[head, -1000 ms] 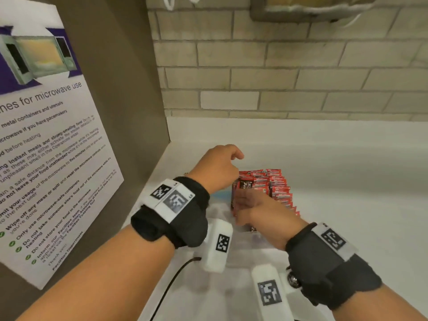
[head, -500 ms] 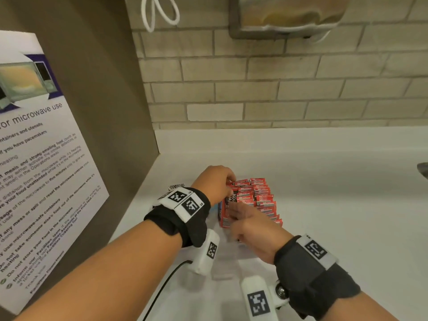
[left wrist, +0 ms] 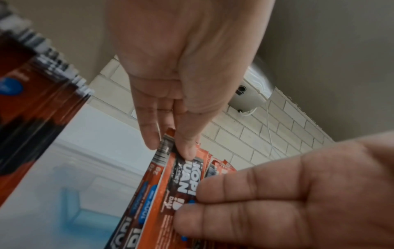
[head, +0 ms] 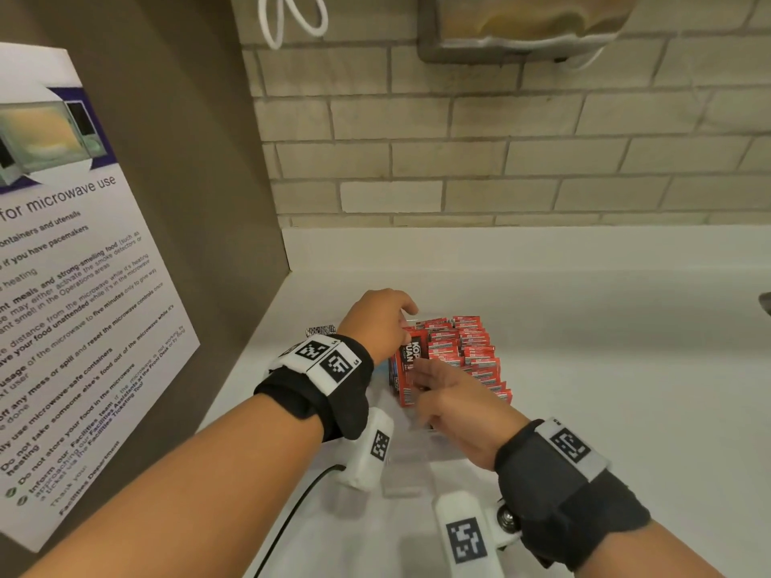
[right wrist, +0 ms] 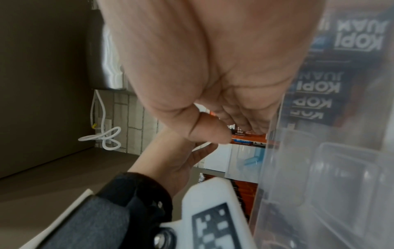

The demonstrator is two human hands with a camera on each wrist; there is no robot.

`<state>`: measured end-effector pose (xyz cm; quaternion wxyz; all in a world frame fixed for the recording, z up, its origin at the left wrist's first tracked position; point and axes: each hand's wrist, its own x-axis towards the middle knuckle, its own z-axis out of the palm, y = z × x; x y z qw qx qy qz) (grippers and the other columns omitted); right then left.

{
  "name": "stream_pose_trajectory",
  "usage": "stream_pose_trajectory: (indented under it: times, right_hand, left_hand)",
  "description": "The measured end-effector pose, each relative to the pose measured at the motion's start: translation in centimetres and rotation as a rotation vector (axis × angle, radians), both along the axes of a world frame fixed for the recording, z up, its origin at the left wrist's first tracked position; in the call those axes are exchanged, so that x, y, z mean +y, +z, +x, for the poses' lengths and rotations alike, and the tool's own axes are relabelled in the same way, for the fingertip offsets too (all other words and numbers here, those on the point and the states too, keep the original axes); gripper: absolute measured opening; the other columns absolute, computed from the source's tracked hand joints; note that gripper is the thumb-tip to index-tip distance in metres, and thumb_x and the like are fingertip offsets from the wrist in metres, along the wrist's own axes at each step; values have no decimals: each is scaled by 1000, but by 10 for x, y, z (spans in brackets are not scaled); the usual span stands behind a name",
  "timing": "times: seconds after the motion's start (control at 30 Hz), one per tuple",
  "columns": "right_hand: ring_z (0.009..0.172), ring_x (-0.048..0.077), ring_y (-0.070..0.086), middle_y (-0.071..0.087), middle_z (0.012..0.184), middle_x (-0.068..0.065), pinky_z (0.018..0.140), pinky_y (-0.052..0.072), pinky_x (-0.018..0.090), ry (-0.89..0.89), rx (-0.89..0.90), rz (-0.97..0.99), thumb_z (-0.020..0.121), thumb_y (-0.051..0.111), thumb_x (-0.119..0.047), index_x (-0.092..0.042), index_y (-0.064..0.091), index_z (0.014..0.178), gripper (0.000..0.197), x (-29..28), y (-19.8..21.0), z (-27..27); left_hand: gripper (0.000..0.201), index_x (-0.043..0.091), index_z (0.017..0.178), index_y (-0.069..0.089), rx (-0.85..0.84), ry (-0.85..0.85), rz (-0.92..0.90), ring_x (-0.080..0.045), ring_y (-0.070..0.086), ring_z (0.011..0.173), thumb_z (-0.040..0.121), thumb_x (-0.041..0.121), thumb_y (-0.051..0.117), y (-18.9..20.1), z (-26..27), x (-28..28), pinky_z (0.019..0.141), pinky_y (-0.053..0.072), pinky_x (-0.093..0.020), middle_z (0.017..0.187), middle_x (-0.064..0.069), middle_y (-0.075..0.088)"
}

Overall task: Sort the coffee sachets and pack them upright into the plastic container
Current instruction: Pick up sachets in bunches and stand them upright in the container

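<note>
Sachets: red coffee sachets (head: 463, 352) stand upright in rows inside the clear plastic container (right wrist: 332, 168) on the white surface (head: 605, 369).
Left hand (head: 377, 323): pinches the top of the nearest sachet (left wrist: 181, 178).
Right hand (head: 459, 404): straight fingers press that sachet's face (grip open).
Risk: the pinch may slip, so the sachet tips flat.
Nearby: microwave poster (head: 71, 285).

Soft, even indoor light fills my head view; the white counter (head: 584, 369) reads bright without glare, and the brick wall (head: 500, 160) bows at the wide-angle edges. Both wrist views are blurred up close: the sachets (left wrist: 32, 118) smear at left, and the clear container (right wrist: 341, 168) looks hazy.
</note>
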<state>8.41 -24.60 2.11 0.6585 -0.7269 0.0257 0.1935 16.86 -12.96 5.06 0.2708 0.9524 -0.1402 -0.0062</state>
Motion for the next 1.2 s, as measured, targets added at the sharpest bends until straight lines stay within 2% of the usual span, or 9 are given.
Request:
stream_pose_trajectory:
  times: [0.3,0.47,0.63,0.7,0.8,0.9,1.03,1.13,1.2]
  right_hand:
    - [106,20,57,57,117,7,90,52,33,60,-148,-122,84,55,5,-14,51,121,42,6,4,-4]
    - [63,6,58,63,82,2,59,47,20,35,-481,-81,79,42,14,-20,58,77,37,9,27,-14]
    - [93,7,53,54,98,-15,71,46,22,-296,-842,-56,71,49,-16,-34,50,88,25,5,52,-16]
    - [109,-6,46,47,117,-23,82,42,16,-202,-778,-123,71,58,-34,-39,44,110,42,3,63,-13]
    - [109,-1,57,56,121,-18,92,48,26,113,-521,-40,73,69,-43,-40,36,128,65,8,68,-13]
    - [92,13,68,68,105,-2,81,55,36,236,-387,82,76,68,-34,-35,50,118,45,27,57,-21]
    - [74,19,65,65,87,4,57,53,28,188,-217,382,84,67,-18,-20,56,110,28,46,42,-30]
    - [71,19,65,62,86,6,54,53,27,164,-147,507,82,69,-15,-16,54,113,34,55,38,-28]
    - [71,17,65,64,91,4,55,53,28,214,-131,535,75,69,-18,-18,48,119,48,63,35,-26]
  left_hand:
    - [37,14,117,62,-126,-15,-3,-14,58,87,82,6,69,40,-4,3,78,42,-24,97,-3,66]
    - [36,16,115,63,-204,-11,-78,-5,54,70,81,7,71,84,-17,15,65,41,-18,83,6,61]
    - [35,21,112,63,-186,-2,-239,-2,61,70,81,9,72,119,-48,47,69,54,-21,83,6,68]
    - [36,21,112,64,-118,-23,-347,-4,65,72,80,8,72,125,-62,60,75,57,-26,81,5,70]
    - [37,21,109,65,7,-66,-521,-9,67,73,78,2,72,118,-78,73,74,58,-29,79,1,72]
    - [40,22,107,66,56,-60,-699,-16,66,77,73,1,74,95,-88,84,71,56,-27,83,-3,73]
    - [51,26,116,59,69,39,-971,-14,66,95,70,21,81,55,-98,97,75,54,-24,104,1,70]
    - [62,22,126,55,188,38,-1131,-18,64,106,68,38,70,25,-109,100,83,53,-30,117,1,67]
    - [57,19,125,58,296,-19,-1170,-28,63,95,72,42,62,13,-120,96,71,52,-30,113,-9,67]
